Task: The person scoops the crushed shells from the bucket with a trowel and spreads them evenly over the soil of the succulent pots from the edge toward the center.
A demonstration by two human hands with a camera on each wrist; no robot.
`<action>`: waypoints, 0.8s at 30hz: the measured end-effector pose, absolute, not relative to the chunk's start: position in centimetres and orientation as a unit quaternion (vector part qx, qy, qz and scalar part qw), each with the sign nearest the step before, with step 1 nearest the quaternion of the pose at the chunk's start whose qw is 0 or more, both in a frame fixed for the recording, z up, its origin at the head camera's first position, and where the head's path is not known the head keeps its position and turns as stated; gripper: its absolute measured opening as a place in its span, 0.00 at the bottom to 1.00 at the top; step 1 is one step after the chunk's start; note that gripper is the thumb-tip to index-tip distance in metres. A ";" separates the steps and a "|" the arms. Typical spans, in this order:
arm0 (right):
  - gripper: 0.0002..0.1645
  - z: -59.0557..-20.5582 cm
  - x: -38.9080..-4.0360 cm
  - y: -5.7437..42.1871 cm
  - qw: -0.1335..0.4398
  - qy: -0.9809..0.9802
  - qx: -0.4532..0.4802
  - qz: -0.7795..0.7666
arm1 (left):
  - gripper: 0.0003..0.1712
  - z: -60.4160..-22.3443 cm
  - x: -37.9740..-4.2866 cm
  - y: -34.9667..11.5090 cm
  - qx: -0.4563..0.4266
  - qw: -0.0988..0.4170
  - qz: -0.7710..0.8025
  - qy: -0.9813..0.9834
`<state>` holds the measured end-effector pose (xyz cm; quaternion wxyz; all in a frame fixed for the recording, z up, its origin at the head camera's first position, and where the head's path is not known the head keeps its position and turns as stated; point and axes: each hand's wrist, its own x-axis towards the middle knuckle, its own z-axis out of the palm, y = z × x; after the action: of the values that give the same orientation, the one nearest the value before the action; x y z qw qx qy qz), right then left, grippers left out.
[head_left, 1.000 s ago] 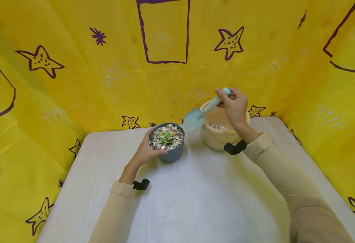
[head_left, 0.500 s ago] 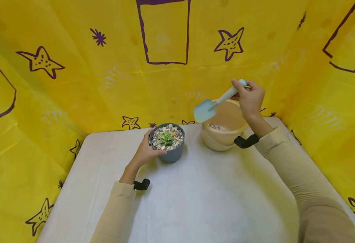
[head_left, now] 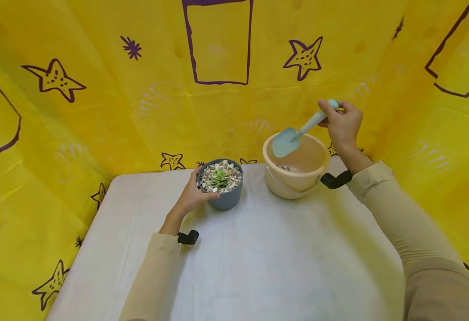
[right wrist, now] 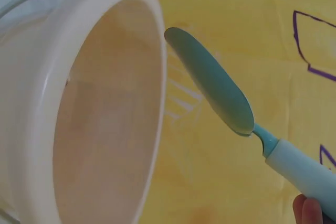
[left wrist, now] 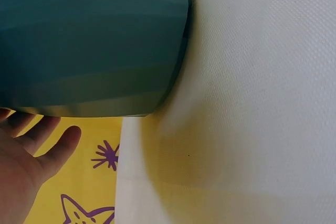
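Observation:
In the head view my left hand (head_left: 191,196) grips a grey plant pot (head_left: 227,200), thumb along the near rim and fingers round its left side. White and tan pebbles fill the pot around a small green succulent (head_left: 219,178). From the left wrist, the pot's side (left wrist: 94,45) looks blue-green, with several fingers (left wrist: 62,148) at its edge. My right hand (head_left: 345,127) holds a pale blue hand trowel (head_left: 285,143) by the handle end. Its blade tilts down over the mouth of a cream bucket (head_left: 286,185). The right wrist view shows the blade (right wrist: 212,85) above the bucket rim (right wrist: 157,66).
Some pebbles (head_left: 283,167) lie at the bottom of the bucket, whose thin handle hangs down its front. Both containers stand near the back edge of a white-covered table (head_left: 258,263). Yellow cloth (head_left: 218,120) with purple drawings encloses the back and sides.
My right hand has moved right and away from the pot, carrying the trowel from between pot and bucket to over the bucket. My left hand stays on the pot.

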<state>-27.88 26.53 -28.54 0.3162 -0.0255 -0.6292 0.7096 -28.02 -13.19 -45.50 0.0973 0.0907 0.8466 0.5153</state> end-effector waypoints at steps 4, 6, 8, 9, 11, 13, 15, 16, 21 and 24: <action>0.13 -28.8 -28.3 27.0 0.307 -0.644 -0.036 0.700 | 0.70 -45.4 -28.3 -13.4 0.088 0.107 0.515 0.846; 0.13 -29.0 -28.6 27.2 0.297 -0.650 -0.044 0.698 | 0.69 -45.4 -28.3 -13.4 0.085 0.110 0.513 0.847; 0.13 -29.4 -28.8 27.4 0.287 -0.659 -0.053 0.693 | 0.69 -45.4 -28.4 -13.4 0.084 0.112 0.512 0.847; 0.14 -29.6 -28.9 27.5 0.282 -0.664 -0.059 0.690 | 0.69 -45.4 -28.4 -13.4 0.084 0.112 0.514 0.846; 0.15 -30.1 -29.2 27.7 0.273 -0.676 -0.068 0.681 | 0.70 -45.4 -28.3 -13.3 0.086 0.113 0.517 0.844; 0.15 -30.7 -29.4 27.8 0.268 -0.686 -0.074 0.672 | 0.70 -45.4 -28.2 -13.2 0.088 0.113 0.521 0.841; 0.16 -31.3 -29.7 27.9 0.266 -0.694 -0.077 0.664 | 0.70 -45.5 -28.1 -13.2 0.087 0.111 0.524 0.840; 0.17 -31.6 -29.7 27.8 0.265 -0.698 -0.078 0.661 | 0.69 -45.5 -28.0 -13.2 0.088 0.110 0.524 0.840; 0.19 -32.9 -30.0 27.7 0.258 -0.713 -0.084 0.647 | 0.70 -45.5 -27.9 -13.2 0.089 0.107 0.522 0.842; 0.21 -33.4 -30.1 27.5 0.253 -0.723 -0.085 0.638 | 0.70 -45.4 -27.8 -13.2 0.089 0.105 0.522 0.842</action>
<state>-30.12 27.54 -33.37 0.2529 -0.0847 -0.7225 0.6378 -27.82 -13.21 -45.41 0.1052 0.0893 0.8420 0.5215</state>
